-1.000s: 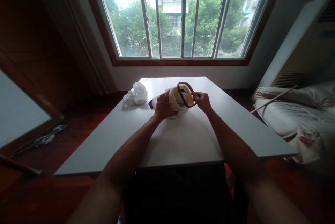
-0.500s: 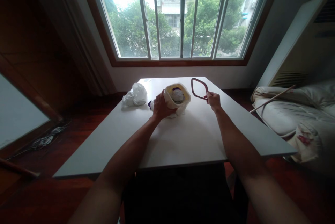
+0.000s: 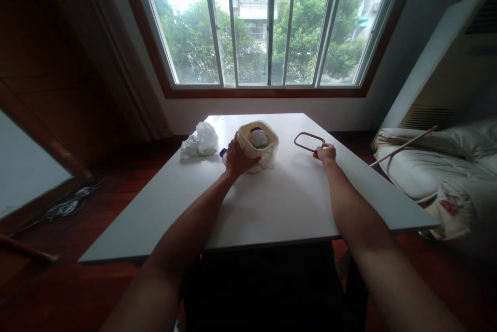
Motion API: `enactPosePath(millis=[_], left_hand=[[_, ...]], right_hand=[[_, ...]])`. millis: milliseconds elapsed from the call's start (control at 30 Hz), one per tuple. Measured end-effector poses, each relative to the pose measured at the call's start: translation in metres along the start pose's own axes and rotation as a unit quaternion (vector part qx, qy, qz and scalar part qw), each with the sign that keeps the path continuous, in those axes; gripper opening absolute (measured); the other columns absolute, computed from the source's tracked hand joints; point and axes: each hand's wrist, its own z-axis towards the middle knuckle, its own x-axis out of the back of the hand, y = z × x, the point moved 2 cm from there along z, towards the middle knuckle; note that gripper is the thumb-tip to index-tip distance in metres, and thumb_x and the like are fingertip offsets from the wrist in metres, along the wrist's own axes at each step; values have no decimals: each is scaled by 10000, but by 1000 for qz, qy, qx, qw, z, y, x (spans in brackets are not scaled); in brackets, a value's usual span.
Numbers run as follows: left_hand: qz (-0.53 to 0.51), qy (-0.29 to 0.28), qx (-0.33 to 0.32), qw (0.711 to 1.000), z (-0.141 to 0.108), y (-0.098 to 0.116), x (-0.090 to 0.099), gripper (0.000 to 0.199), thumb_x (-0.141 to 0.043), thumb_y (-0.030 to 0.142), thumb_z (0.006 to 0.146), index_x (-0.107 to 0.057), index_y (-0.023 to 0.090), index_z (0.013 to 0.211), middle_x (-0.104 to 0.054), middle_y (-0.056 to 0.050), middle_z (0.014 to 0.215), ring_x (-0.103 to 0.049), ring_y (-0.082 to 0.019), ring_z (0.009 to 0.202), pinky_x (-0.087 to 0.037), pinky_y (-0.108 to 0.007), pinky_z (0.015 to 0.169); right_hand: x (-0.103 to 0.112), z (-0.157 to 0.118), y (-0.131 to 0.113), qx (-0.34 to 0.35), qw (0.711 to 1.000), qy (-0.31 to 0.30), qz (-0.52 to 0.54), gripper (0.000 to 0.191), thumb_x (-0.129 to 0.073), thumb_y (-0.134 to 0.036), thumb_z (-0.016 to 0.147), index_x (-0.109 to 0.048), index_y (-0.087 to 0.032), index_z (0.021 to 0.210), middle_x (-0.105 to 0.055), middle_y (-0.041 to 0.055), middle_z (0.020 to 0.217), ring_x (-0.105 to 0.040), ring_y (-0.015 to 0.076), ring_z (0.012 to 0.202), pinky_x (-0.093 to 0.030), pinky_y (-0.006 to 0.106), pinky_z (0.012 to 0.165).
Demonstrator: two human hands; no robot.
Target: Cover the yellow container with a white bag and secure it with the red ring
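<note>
My left hand [image 3: 241, 158] is wrapped round the near left side of a small yellowish bin [image 3: 275, 141] on the table. A thin whitish plastic bag [image 3: 268, 160] hangs down the bin's outside. Inside the bin lies a crumpled white bundle [image 3: 259, 138] with a dark purple edge. My right hand [image 3: 325, 153] grips one corner of a reddish-brown rectangular ring [image 3: 304, 134], like a bin's rim, held low over the table to the right of the bin. A purple and white piece [image 3: 222, 154] shows just left of my left hand, partly hidden.
Crumpled white plastic bags [image 3: 201, 140] lie on the left of the white table [image 3: 272, 213]. A pale sofa [image 3: 419, 161] with a thin stick [image 3: 404, 146] across it stands at the right. Beyond the table is a wide window [image 3: 267, 31]. Cables [image 3: 70, 205] lie on the floor at left.
My right hand has moved right with the ring, which has tipped flatter and lower. The bin in my left hand has shifted slightly left and tilted a little.
</note>
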Motion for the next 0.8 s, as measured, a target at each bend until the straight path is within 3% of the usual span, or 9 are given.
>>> enactPosePath(millis=[133,267,367,500,600,700,800], left_hand=[[-15,-7,43,999,0,0,3,1277,-858,555,534,-179,171,1545,-460,-200,1453,-448,-403,1361,-409,-520,1103],[-25,-11,75,997,0,-1,4,1279,-859,555,533,-176,184,1547,-468,-189,1451,-471,-392,1345,-429,-510,1087],[-29,-10,82,996,1,-3,3,1277,-860,559,531,-179,192,1548,-490,-182,1426,-490,-391,1327,-442,-510,1070],[-29,-12,76,997,1,-4,2,1284,-856,570,534,-175,179,1549,-490,-189,1425,-486,-396,1330,-441,-513,1070],[-31,-9,74,997,1,-5,1,1295,-857,572,534,-167,167,1552,-482,-197,1433,-481,-395,1333,-441,-510,1072],[-37,-8,70,997,0,-6,0,1299,-860,576,530,-159,189,1553,-477,-189,1437,-483,-389,1332,-446,-507,1065],[-43,-11,61,997,-1,-7,-1,1275,-854,591,528,-195,180,1539,-489,-189,1417,-494,-384,1318,-449,-500,1062]], right_hand=[[2,5,8,-15,999,9,-35,413,-567,-151,888,-505,-100,1293,-657,171,1140,-689,129,646,-585,216,522],[5,6,10,-15,996,12,-89,399,-565,-201,900,-528,-86,1280,-686,158,1048,-690,147,629,-576,241,529],[11,4,7,1,989,12,-147,407,-629,-275,873,-587,-98,1237,-708,166,1007,-721,226,798,-601,324,683],[18,-8,-8,42,970,9,-239,467,-713,-391,812,-659,-115,1185,-671,230,1198,-626,357,1175,-499,474,993],[18,-21,-23,71,938,-10,-338,559,-675,-496,828,-658,-102,1223,-643,263,1247,-596,402,1213,-468,518,1010],[13,-31,-37,106,930,-9,-351,589,-634,-530,852,-647,-95,1248,-631,269,1268,-609,398,1189,-475,505,990],[1,-40,-46,196,945,-31,-259,506,-595,-495,898,-661,-119,1230,-663,216,1252,-637,321,1152,-473,443,1011]])
